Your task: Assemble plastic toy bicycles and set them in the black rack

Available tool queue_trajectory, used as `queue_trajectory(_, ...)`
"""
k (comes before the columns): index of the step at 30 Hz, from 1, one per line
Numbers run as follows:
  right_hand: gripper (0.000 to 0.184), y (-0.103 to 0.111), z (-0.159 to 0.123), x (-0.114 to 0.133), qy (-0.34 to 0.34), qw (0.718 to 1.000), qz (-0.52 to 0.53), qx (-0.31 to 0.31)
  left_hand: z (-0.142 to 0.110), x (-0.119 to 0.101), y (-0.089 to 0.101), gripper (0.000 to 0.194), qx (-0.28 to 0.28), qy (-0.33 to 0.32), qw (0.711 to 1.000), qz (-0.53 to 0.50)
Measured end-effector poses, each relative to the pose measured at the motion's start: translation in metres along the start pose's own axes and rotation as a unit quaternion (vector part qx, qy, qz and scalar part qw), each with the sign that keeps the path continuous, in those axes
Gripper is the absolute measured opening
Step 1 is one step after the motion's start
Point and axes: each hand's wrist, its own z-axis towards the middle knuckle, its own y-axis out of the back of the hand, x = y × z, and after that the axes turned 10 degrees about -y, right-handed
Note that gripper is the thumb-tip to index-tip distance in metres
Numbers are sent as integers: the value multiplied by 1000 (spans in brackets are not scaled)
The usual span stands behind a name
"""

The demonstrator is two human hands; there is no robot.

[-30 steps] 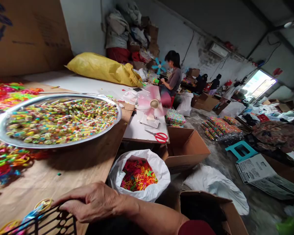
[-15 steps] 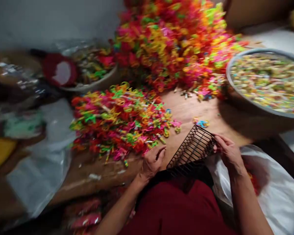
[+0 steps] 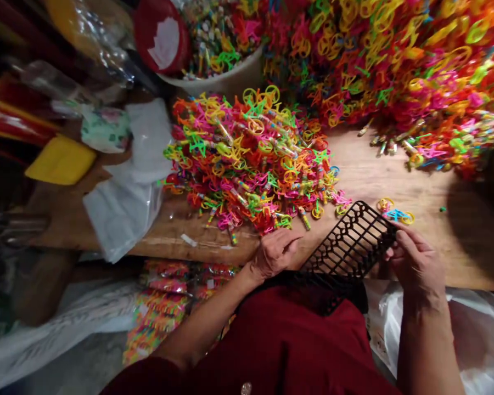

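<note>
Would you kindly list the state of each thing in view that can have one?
black tray: tilted, far edge on the table, near edge at the lap
right hand: grip closed on the tray's right edge
left hand: resting at the table edge, beside the tray
small toy pile: heaped loose
white bucket: filled

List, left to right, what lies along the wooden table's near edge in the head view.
Yellow block → white plastic bag → small pile of colourful plastic toys → left hand → black lattice tray → right hand, its fingers on the tray's edge.
</note>
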Motion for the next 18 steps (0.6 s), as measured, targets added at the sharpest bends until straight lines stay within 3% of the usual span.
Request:
queue_trajectory(3, 28, -39, 9, 19, 63, 993, -68, 78, 5, -22, 16, 24, -16, 144, 982, -119)
queue_trajectory(4, 26, -58, 14, 26, 80, 984, -96, 123, 6, -31, 20, 34, -25, 200, 960, -195)
queue_trajectory(6, 26, -102, 21, 34, 85, 959, -142, 231, 5, -46, 26, 53, -61, 308, 886, -340)
queue_trajectory(9, 33, -165, 14, 31, 112, 921, -204, 313, -4, -62, 33, 55, -208, 417, 806, -365)
queue_trajectory(11, 35, -193, 1, 19, 216, 888, -272, 301, -18, -64, 47, 52, -350, 455, 762, -300)
queue_trajectory(13, 36, -213, -12, 2, 366, 817, -347, 280, -39, -63, 73, 51, -484, 462, 713, -211)
queue_trajectory(15, 40, -231, -23, -18, 491, 706, -415, 297, -69, -61, 106, 51, -593, 443, 663, -109)
queue_trajectory(18, 47, -272, -33, -51, 586, 555, -474, 351, -117, -59, 144, 47, -667, 411, 621, -23)
